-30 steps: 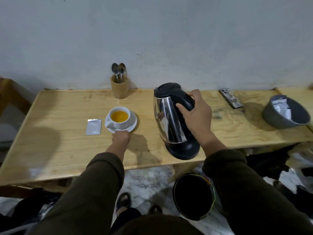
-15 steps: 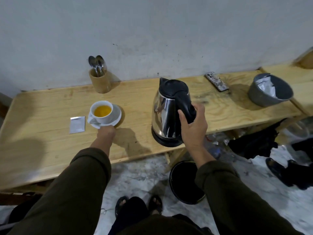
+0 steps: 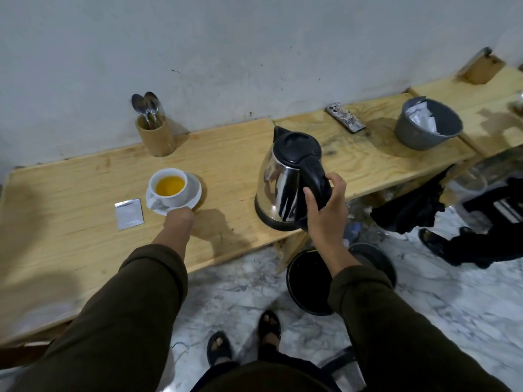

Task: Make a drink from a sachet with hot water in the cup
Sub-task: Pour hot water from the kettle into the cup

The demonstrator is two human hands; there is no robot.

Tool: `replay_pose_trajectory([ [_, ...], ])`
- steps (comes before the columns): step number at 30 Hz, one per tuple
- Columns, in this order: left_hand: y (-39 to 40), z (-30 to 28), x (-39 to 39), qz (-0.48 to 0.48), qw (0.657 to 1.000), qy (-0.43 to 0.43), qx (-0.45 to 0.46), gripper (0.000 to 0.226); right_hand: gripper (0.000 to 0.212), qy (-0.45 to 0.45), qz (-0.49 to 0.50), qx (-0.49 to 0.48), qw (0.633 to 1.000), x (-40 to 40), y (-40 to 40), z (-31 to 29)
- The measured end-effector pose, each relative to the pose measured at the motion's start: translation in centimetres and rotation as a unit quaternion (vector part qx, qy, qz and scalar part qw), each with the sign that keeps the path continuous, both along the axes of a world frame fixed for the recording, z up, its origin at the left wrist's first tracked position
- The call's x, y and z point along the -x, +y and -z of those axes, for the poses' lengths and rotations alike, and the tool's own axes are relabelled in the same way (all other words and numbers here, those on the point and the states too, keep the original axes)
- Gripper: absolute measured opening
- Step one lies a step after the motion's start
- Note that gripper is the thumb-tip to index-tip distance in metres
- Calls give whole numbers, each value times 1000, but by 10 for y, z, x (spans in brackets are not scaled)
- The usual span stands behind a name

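A white cup [image 3: 169,188] with yellow-orange liquid stands on a white saucer [image 3: 194,193] on the wooden table [image 3: 70,199]. My left hand [image 3: 179,222] rests at the saucer's near edge, fingers hidden under it. A silver sachet [image 3: 128,213] lies flat just left of the saucer. To the right a steel kettle [image 3: 278,188] with a black lid stands upright on the table. My right hand [image 3: 325,207] loosely wraps its black handle, fingers partly spread.
A wooden holder with spoons [image 3: 154,134] stands at the wall behind the cup. A phone [image 3: 345,118] and a grey bowl [image 3: 427,125] with empty sachets sit far right. A black bin [image 3: 311,281] stands on the marble floor under the table edge.
The kettle went from tilted in the air to upright on the table. My right hand's grip on its handle has loosened. The left hand stayed at the saucer.
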State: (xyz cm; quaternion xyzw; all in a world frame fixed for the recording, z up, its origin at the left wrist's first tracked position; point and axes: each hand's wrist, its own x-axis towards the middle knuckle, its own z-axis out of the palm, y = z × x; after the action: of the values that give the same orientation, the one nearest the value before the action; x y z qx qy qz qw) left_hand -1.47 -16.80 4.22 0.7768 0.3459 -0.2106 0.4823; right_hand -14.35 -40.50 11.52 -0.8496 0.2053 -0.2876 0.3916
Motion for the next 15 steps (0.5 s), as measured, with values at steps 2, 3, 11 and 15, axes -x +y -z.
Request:
replay_pose_trajectory([
  [2, 1, 0, 3, -14, 1000, -14, 5, 43, 39, 5, 8, -3, 1000, -1, 3, -1],
  [3, 1, -1, 5, -17, 999, -23, 17, 43, 41, 9, 15, 2, 1000, -2, 4, -2],
  [11, 24, -8, 13, -24, 997, -29, 72, 42, 41, -17, 62, 218, 974, -10, 36, -8],
  [15, 41, -16, 11, -46, 992, -32, 109, 47, 33, -51, -11, 257, 965, -23, 67, -14],
])
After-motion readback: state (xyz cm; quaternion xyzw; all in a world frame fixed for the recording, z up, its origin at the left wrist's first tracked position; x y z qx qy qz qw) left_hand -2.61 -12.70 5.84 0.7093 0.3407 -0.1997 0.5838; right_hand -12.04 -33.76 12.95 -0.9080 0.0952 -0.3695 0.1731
